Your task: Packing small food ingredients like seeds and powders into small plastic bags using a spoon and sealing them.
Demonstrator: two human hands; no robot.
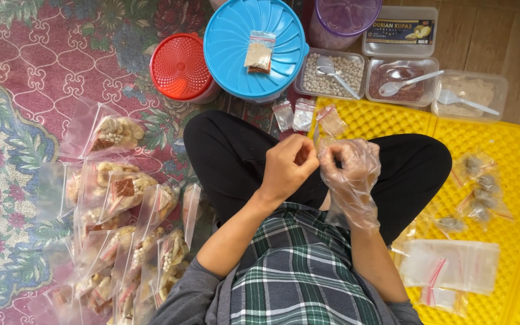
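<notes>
Both hands meet above the lap. The left hand (287,165), bare, and the right hand (350,168), in a loose clear glove, pinch a small clear bag (331,122) between the fingertips, holding its mouth upward so the contents stay in. Trays with spoons (404,84) sit just ahead, within reach. Filled bags (121,198) are stacked to the left; empty bags (452,265) lie at the right.

Patterned rug (25,78) with filled bags (121,235), yellow mat (513,156) with tubs (401,81)
</notes>
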